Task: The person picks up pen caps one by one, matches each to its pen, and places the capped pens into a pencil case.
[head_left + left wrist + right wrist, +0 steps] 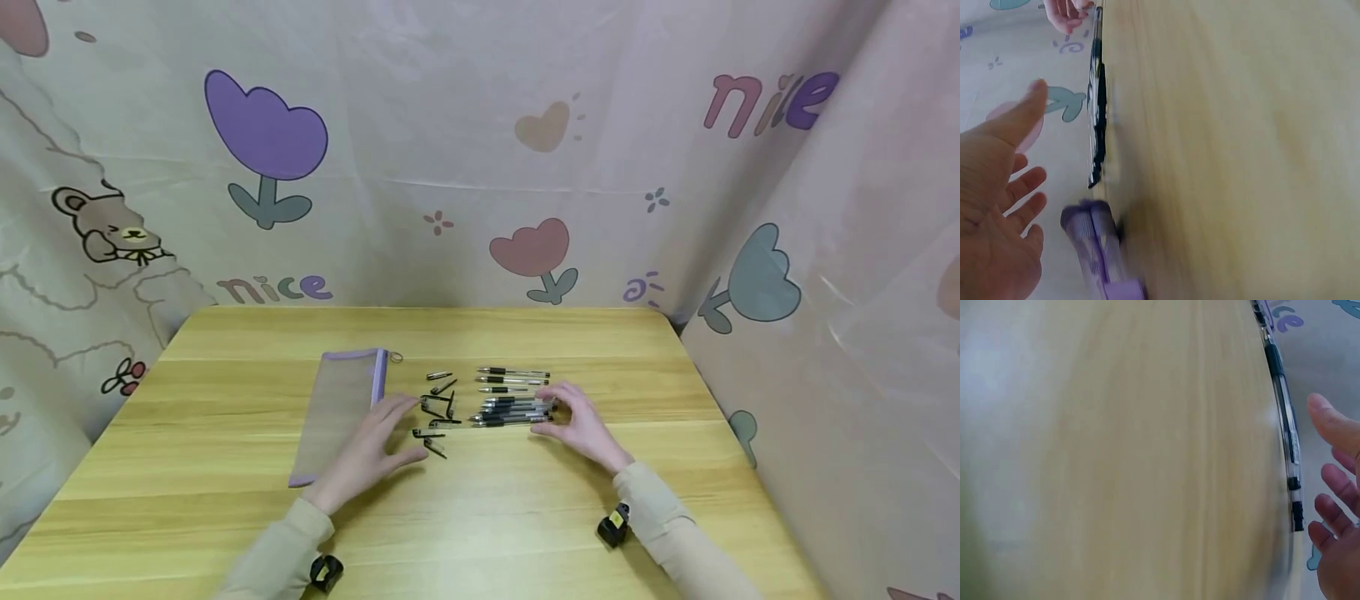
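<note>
The pens [510,407] lie on the worktop [465,533], toward its far edge, with caps [444,423] at their left, and because the left hand [366,456] and right hand [583,428] are both spread wide, holding nothing, bringing them inward evenly should keep the pens aligned, while only "nice" is readable, on the cloth [420,100] beyond.

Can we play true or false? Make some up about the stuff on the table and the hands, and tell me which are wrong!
1. The pens point their tips toward the loose caps. True.
2. Both hands are making fists. False: the left hand and the right hand are open.
3. The bag has purple edges. True.
4. The pens lie left of the bag. False: they lie to its right.
5. The caps lie between the bag and the pens. True.
</note>
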Demonstrator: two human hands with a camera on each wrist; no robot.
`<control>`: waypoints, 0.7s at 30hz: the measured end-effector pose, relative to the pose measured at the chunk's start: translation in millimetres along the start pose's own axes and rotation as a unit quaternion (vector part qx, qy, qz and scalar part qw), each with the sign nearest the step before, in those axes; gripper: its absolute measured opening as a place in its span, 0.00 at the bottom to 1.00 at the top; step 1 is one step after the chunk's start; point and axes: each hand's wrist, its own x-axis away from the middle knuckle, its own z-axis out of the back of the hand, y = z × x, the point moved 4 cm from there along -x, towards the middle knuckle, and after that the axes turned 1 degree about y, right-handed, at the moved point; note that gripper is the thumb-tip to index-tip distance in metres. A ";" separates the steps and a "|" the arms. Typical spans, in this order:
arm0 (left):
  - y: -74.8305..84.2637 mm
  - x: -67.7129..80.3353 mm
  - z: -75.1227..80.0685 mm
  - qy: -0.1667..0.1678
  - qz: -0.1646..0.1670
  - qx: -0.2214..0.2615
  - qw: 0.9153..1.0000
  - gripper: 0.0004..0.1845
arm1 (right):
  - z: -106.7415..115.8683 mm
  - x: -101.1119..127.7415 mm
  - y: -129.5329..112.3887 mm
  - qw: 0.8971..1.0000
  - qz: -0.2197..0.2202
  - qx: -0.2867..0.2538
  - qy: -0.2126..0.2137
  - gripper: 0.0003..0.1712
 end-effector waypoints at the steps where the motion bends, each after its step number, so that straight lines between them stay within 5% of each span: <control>1: 1.6 0.3 -0.8 0.000 -0.002 0.002 1.000 0.42 | -1.3 -0.8 -0.8 1.000 0.006 0.002 0.000 0.32; 8: 6.1 0.6 -7.2 -0.010 -0.004 -0.011 1.000 0.31 | -11.7 -5.0 -0.8 1.000 0.012 0.014 -0.016 0.21; 21: 7.6 -2.9 -16.3 -0.031 0.014 -0.021 0.999 0.21 | -20.5 -10.2 0.3 0.999 0.022 0.040 0.025 0.13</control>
